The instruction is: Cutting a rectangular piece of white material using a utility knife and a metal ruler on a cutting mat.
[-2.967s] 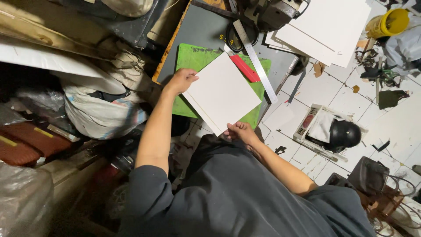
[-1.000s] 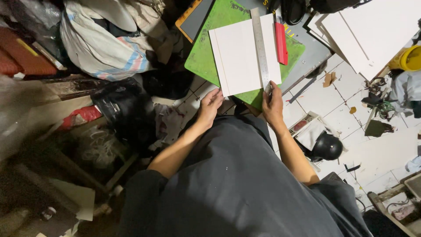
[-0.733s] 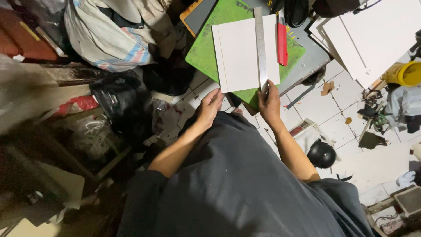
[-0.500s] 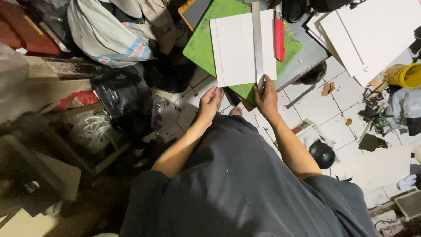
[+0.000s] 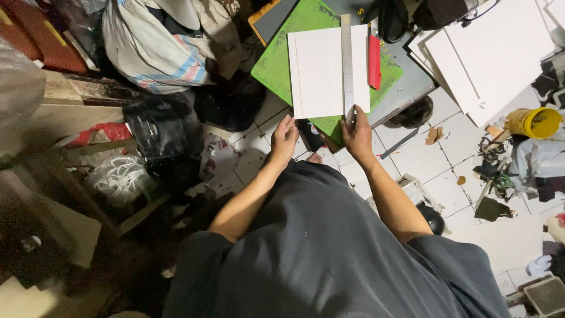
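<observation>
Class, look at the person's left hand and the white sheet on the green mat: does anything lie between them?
Nothing visible does. The left hand hangs just short of the near edge of the white sheet, with only bare floor tile and mat edge between. The right hand already touches the near end of the metal ruler lying along the sheet.

Cluttered home craft workshop: green cutting mat (image 5: 276,65) on low grey surface (image 5: 406,88), steel ruler (image 5: 347,59) across white board (image 5: 318,70), stacked white sheets (image 5: 488,53), scraps and tools on tiled floor (image 5: 424,153), bags piled around
</observation>
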